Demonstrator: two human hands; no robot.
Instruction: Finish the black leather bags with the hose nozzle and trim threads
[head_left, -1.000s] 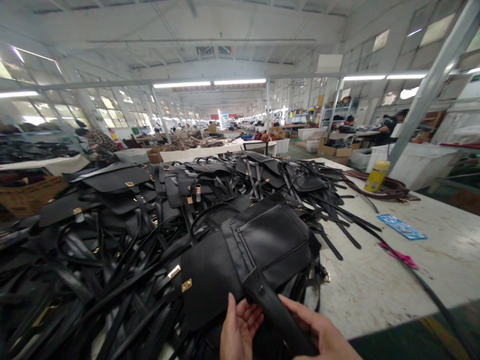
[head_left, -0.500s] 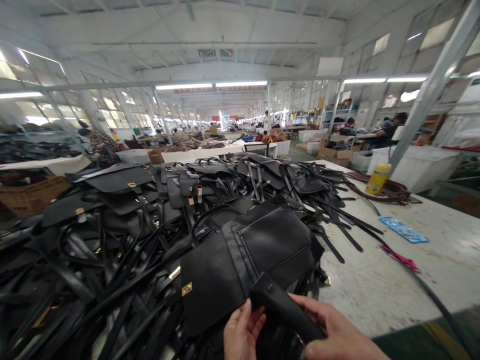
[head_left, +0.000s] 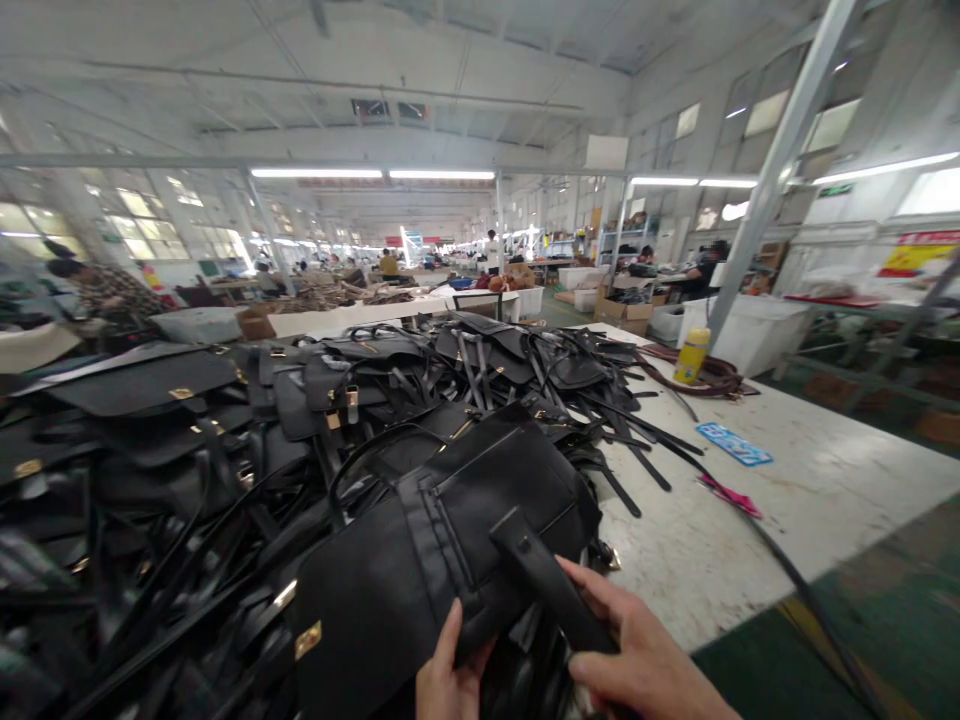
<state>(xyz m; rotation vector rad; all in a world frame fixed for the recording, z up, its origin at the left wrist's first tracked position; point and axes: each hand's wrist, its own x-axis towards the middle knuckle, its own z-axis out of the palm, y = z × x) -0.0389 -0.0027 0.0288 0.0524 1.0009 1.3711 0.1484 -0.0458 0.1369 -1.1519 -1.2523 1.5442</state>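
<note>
A black leather-look bag [head_left: 375,580] lies in front of me with a gold clasp plate on its flap. My left hand [head_left: 454,665] pinches its near edge, thumb on top and fingers partly hidden underneath. My right hand [head_left: 634,640] is closed around a long black bar-shaped object [head_left: 551,585] with a squared end; its exact kind is unclear. That end lies over the bag's pocketed part, and I cannot tell whether it touches. Beyond and to the left, more black bags [head_left: 157,380] are heaped with loose straps and gold fittings.
On the white table [head_left: 832,470] at the right stand a yellow bottle [head_left: 691,356] and coiled brown straps [head_left: 731,385]. A blue-and-white plate [head_left: 733,444], a pink scrap [head_left: 731,496] and a black cord [head_left: 795,580] lie nearer. A slanted metal post rises behind. People sit farther off.
The view has turned right, so everything sits farther left. The black object's squared end has moved off the near edge and further over the bag's pocketed part. Both hands keep their holds.
</note>
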